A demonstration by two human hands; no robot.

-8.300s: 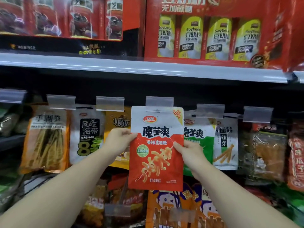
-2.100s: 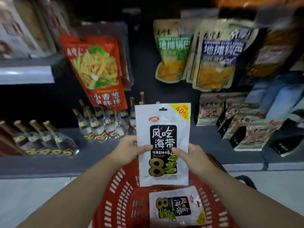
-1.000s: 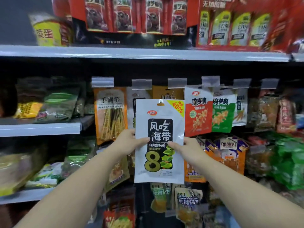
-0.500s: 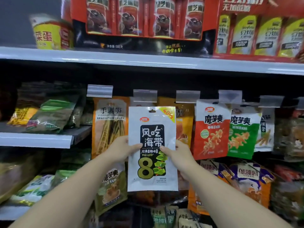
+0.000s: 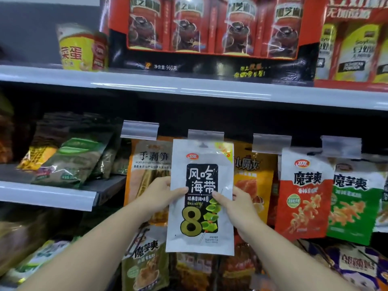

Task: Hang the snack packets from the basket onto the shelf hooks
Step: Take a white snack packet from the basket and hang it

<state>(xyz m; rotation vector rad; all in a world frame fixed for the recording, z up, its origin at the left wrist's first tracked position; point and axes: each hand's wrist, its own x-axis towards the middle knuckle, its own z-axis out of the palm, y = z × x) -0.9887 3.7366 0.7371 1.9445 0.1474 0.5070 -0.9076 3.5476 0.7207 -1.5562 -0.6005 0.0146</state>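
Observation:
I hold a white seaweed snack packet with a black label and a big "8" upright in front of the shelf hooks. My left hand grips its left edge and my right hand grips its right edge. The packet's hang hole sits just under the clear price tag of the second hook. I cannot tell whether the hole is on the hook. The basket is out of view.
Hanging to the left is an orange bamboo-shoot packet, to the right a yellow-orange packet, then red and green konjac packets. The upper shelf edge carries red boxes. A side shelf on the left holds bags.
Both hands have raised the seaweed packet toward the second hook, so its top now reaches the hook's price tag. The view has moved closer to the shelf.

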